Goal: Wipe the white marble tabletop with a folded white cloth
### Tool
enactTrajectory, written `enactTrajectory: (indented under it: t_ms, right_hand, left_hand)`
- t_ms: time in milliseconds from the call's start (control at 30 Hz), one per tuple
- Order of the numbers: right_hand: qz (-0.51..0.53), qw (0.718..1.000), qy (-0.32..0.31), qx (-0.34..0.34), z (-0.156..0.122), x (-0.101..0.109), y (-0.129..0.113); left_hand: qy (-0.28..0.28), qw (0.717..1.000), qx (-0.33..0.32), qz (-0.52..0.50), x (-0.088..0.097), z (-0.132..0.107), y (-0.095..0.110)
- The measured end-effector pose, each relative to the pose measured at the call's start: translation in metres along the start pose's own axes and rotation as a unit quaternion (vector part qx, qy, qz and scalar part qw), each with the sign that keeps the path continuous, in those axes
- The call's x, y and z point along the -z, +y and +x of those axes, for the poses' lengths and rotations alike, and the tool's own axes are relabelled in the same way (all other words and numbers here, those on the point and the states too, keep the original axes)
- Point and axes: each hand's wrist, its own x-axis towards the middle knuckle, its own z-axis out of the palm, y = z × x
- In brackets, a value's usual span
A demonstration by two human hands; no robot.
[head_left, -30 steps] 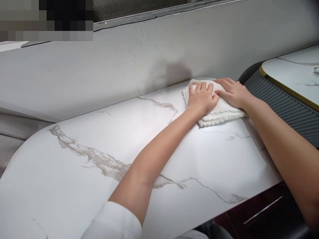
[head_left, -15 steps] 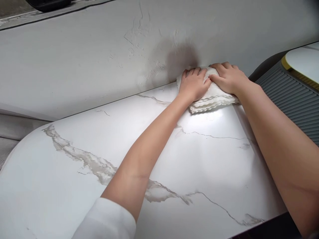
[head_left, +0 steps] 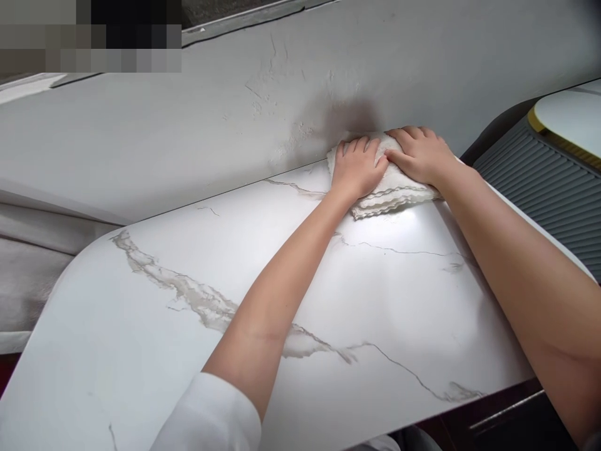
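Note:
A folded off-white cloth with wavy edges lies in layers on a white marble-patterned tabletop, close to the wall at its far edge. My left hand rests flat on the left part of the cloth, fingers spread and pointing at the wall. Beside it, my right hand presses on the cloth's right part, its fingers stretched over the top and its thumb reaching towards my left hand. Both palms face down, and the cloth hides what is under them.
A pale, scuffed wall panel runs along the table's far edge. To the right stands a grey ribbed cabinet side under a white top with a gold rim. Light fabric shows beyond the rounded left corner.
Both hands and the cloth have slid slightly left and nearer together over the tabletop. The camera view has shifted a little, showing more of the table's left side.

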Motion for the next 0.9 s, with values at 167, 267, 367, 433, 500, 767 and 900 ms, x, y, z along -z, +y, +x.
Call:
enactTrajectory:
  t_ms: [167, 267, 367, 433, 500, 767, 900]
  right_hand:
    - [0.01, 0.998, 0.016, 0.057, -0.014, -0.008, 0.007]
    - [0.005, 0.997, 0.014, 0.075, -0.035, -0.005, 0.008]
    - [-0.004, 0.996, 0.004, 0.084, -0.066, 0.003, 0.005]
    - [-0.011, 0.996, -0.004, 0.087, -0.089, 0.009, 0.0]
    - [-0.006, 0.996, -0.007, 0.09, -0.114, 0.016, -0.004]
    - [0.007, 0.997, -0.019, 0.068, -0.203, 0.038, -0.014]
    - [-0.008, 0.997, -0.006, 0.071, -0.238, 0.043, -0.02]
  left_hand:
    - [0.011, 1.0, 0.012, 0.016, 0.002, -0.022, 0.006]
    - [0.007, 0.999, 0.024, 0.039, 0.003, -0.043, 0.02]
    - [0.009, 0.998, 0.029, 0.058, 0.004, -0.071, 0.038]
    - [0.009, 0.998, 0.023, 0.066, 0.006, -0.092, 0.05]
    - [0.008, 0.997, 0.015, 0.069, 0.006, -0.112, 0.061]
    - [0.02, 0.998, -0.028, 0.055, 0.002, -0.176, 0.102]
    - [0.03, 0.997, -0.055, 0.051, 0.004, -0.205, 0.114]
